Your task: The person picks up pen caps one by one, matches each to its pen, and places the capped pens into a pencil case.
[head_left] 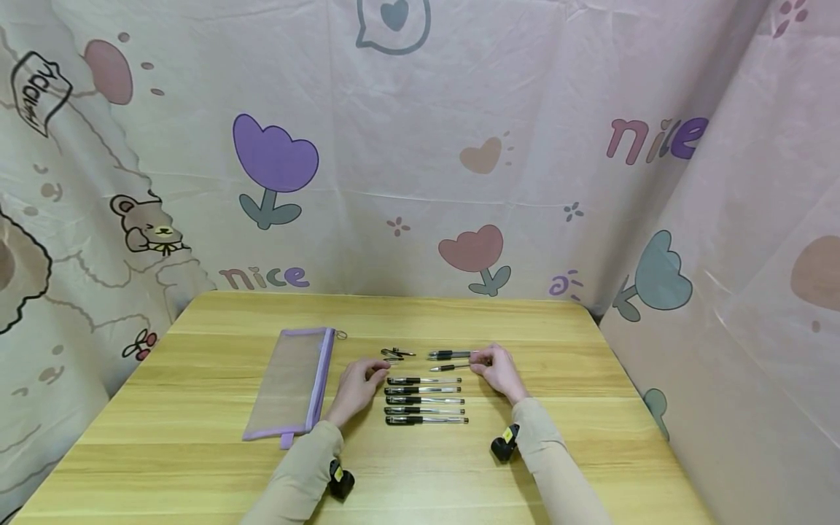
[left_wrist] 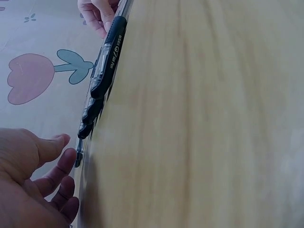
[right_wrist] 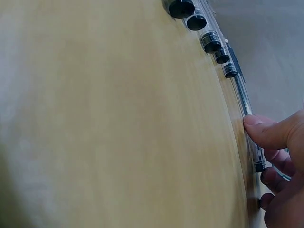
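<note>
My right hand (head_left: 500,370) pinches the clear barrel of an uncapped gel pen (head_left: 446,368) near its rear end. In the right wrist view the thumb (right_wrist: 266,130) lies along that pen. My left hand (head_left: 356,390) is beside a small pile of black pen caps (head_left: 394,353); in the left wrist view its thumb and forefinger are a little apart, with nothing seen between them. Several capped black gel pens (head_left: 425,400) lie in a row between the hands, caps to the left. Beyond the held pen are more uncapped pens (head_left: 449,355), partly covered by the right hand.
A mesh zip pouch (head_left: 285,383) with purple edging lies flat to the left of the left hand. The wooden table (head_left: 420,474) ends at the back against a printed curtain (head_left: 394,182), which also hangs at both sides.
</note>
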The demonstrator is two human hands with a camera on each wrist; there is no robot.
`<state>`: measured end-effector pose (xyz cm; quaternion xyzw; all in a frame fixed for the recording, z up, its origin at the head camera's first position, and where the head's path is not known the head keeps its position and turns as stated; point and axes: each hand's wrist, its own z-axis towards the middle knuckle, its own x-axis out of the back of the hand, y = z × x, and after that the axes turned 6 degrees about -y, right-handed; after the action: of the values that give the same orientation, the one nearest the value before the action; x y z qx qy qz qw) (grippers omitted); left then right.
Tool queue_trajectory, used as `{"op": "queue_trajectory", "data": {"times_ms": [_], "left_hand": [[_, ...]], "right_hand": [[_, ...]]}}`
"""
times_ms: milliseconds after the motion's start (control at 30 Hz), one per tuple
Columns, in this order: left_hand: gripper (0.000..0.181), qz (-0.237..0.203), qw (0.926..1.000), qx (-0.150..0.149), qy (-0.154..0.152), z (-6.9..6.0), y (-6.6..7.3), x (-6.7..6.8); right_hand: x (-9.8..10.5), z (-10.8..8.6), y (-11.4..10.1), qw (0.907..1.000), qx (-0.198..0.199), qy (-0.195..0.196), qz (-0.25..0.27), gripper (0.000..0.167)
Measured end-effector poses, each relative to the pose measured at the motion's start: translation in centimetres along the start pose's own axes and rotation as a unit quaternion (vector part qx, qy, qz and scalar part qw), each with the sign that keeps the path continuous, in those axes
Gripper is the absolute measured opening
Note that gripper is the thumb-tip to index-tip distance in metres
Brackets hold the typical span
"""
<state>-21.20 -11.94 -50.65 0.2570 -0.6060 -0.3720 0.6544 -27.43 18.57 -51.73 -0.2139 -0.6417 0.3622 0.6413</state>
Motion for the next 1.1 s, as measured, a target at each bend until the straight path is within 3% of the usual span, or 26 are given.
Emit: {"op": "queue_trajectory", "data": {"times_ms": [467, 733, 1100], "left_hand": [[0.019, -0.007, 1.0000, 0.004, 0.002, 0.3, -0.4, -0.2], [0.021, -0.015, 0.9994, 0.029, 0.011, 0.7, -0.2, 0.0], [0.025, 0.008, 0.9989, 0.021, 0.041, 1.6, -0.6, 0.1]], "right_hand": [[0.2, -0.2, 0.0, 0.9993, -0.006, -0.013, -0.034, 0.005], [0.6, -0.8, -0.4, 0.9994, 0.018, -0.004, -0.029, 0.007], [1.0, -1.7, -0.9, 0.9996, -0.003, -0.020, 0.018, 0.010]]}}
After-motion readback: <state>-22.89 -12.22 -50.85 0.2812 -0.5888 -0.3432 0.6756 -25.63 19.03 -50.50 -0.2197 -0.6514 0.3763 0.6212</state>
